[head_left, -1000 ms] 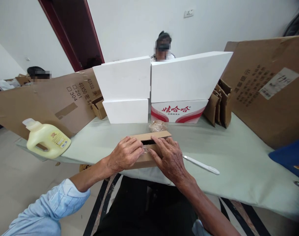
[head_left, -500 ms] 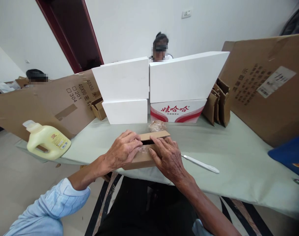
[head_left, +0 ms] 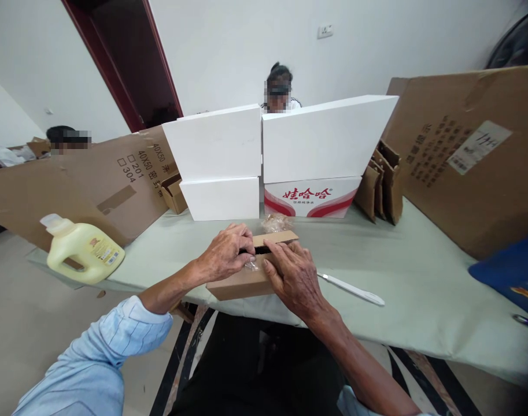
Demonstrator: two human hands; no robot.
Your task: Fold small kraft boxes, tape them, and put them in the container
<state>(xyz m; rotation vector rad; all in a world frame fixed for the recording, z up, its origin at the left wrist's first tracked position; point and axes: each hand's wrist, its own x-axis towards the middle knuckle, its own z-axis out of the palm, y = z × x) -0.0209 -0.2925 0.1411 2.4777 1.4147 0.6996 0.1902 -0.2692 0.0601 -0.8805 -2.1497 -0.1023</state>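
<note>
A small brown cardboard box (head_left: pixel 240 284) lies at the table's near edge, with a dark gap along its top beside a raised flap. My left hand (head_left: pixel 229 249) is closed at the gap's left end, its fingertips curled in at the flap edge. Crumpled clear tape (head_left: pixel 252 265) shows under its thumb. My right hand (head_left: pixel 292 274) grips the box's right side, fingers over the gap and thumb on the near top panel. What lies inside the box is hidden. To the right rests a slim white-handled knife (head_left: pixel 353 290); behind the box sits a wad of clear plastic (head_left: pixel 276 223).
White boxes (head_left: pixel 216 144) stand stacked at the back of the green-covered table (head_left: pixel 420 277). Large cardboard sheets (head_left: pixel 476 133) flank both sides. A yellow detergent bottle (head_left: pixel 88 254) is at left, a blue container (head_left: pixel 510 280) and pen (head_left: pixel 526 321) at right. Two people sit beyond.
My left hand has shifted slightly up and right, its fingers curling further into the gap. More of the box's left end now shows. My right hand keeps its hold.
</note>
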